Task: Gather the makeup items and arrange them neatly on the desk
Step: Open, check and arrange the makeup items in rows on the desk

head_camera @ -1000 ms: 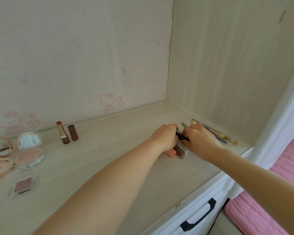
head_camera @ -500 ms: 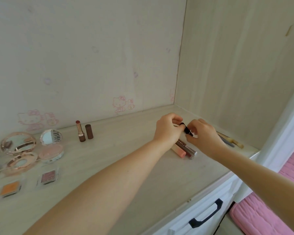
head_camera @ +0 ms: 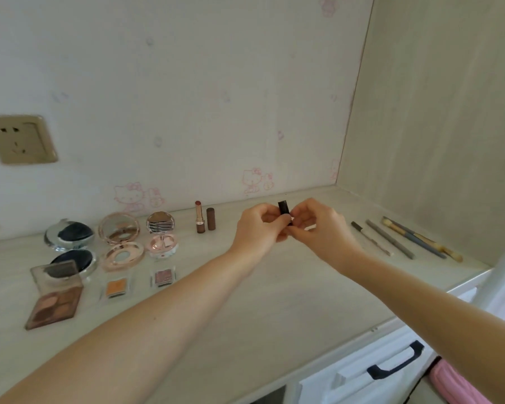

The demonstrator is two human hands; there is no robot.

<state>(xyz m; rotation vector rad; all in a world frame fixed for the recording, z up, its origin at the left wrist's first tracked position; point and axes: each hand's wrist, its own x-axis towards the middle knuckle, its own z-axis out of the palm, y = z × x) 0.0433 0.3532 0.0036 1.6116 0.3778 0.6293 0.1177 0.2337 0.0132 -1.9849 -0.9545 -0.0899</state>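
Both hands meet above the middle of the bench (head_camera: 274, 301): the left hand (head_camera: 257, 228) and the right hand (head_camera: 318, 228) each have fingers curled onto a small black tube (head_camera: 284, 209), pinching it between them. It stands roughly upright in the air, clear of the bench top, its top end poking out above the fingertips. A thin white stick (head_camera: 309, 228) juts from the right hand; what it belongs to I cannot tell.

The risk, as I judge it, is a slip. The tube is small and smooth-looking, held only at the fingertips by two hands at once, so an uneven pull or twist could send it down among the items already set out. If it is being opened, a loose cap could roll off the bench edge.

Counted: one uncapped lipstick (head_camera: 199, 217) standing beside its one brown cap (head_camera: 210, 218), just apart; three open round compacts (head_camera: 120, 242) to the left; three square eyeshadow cases (head_camera: 54, 295) in front of them; and four long slim tools, pencils and brushes (head_camera: 391, 242), lying side by side near the right wall. One wall socket (head_camera: 21, 139) sits above.
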